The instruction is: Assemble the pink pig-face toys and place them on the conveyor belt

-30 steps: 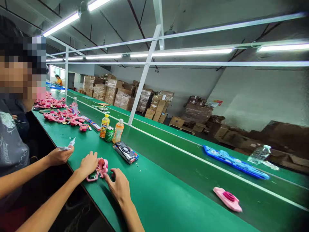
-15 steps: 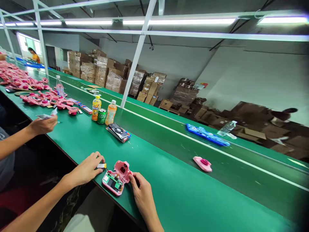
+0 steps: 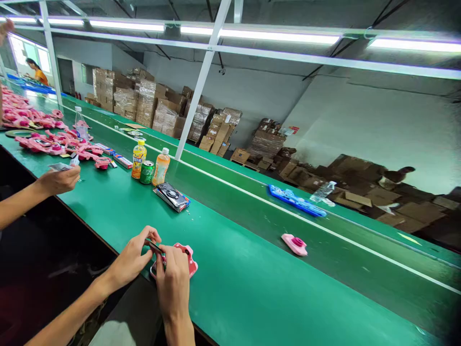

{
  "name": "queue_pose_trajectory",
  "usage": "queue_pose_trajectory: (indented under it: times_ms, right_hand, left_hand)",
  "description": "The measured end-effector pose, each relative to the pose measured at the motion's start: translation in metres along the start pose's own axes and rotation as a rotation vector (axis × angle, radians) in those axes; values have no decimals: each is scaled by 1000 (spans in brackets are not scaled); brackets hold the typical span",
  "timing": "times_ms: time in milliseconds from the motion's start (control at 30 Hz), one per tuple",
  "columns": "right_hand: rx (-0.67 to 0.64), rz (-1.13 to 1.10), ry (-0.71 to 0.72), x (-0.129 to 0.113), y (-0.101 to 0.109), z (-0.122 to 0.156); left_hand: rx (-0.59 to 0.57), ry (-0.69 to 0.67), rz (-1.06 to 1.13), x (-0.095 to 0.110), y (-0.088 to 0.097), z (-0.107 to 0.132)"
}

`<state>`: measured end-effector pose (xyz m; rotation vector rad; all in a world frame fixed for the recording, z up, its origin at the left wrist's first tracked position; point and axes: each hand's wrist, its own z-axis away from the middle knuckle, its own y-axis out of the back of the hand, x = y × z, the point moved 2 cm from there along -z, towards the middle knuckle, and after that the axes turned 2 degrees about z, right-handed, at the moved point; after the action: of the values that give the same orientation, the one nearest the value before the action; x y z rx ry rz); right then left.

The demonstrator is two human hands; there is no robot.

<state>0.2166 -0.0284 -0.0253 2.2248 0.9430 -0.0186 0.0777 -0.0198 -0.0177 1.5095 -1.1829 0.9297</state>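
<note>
Pinching a thin piece (image 3: 155, 247), the left hand (image 3: 134, 257) hovers over the near edge of the green table (image 3: 252, 283); the right hand (image 3: 173, 274) touches its end, perhaps steadying it, though that grip is hidden. The pink case (image 3: 191, 263) lies just below, partly covered, likely for easy reach. Farther, a phone (image 3: 172, 193) sits out of the way. Half a second ago, the right hand was at the case's right side.

Pink case (image 3: 192, 265): smooth plastic; green tabletop (image 3: 248, 288): smooth, slight sheen; can (image 3: 147, 172): glossy metal; box (image 3: 239, 155): matt cardboard.
</note>
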Motion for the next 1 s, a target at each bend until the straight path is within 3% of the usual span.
queue_pose_trajectory:
  times_ms: [67, 200, 300, 367, 467, 700, 867, 1000]
  right_hand:
    - [64, 12, 7, 2, 0, 1]
    - [33, -1, 101, 6, 7, 4]
    - [-68, -145, 157, 7, 10, 3]
    - [-68, -231, 103, 9, 12, -2]
    - [-76, -307, -40, 13, 12, -14]
    - [-338, -362, -219, 22, 12, -42]
    - [-462, -180, -83, 22, 12, -48]
    - [-412, 88, 112, 15, 6, -46]
  left_hand:
    - [91, 108, 143, -9, -2, 1]
    - [-48, 244, 339, -16, -13, 7]
    - [-35, 282, 392, -14, -16, 10]
    - [-31, 294, 419, -12, -17, 9]
    - [-114, 232, 445, -8, -18, 8]
    - [-193, 177, 388, -6, -13, 8]
    - [-273, 117, 384, -13, -15, 8]
    - [-215, 139, 387, -23, -24, 5]
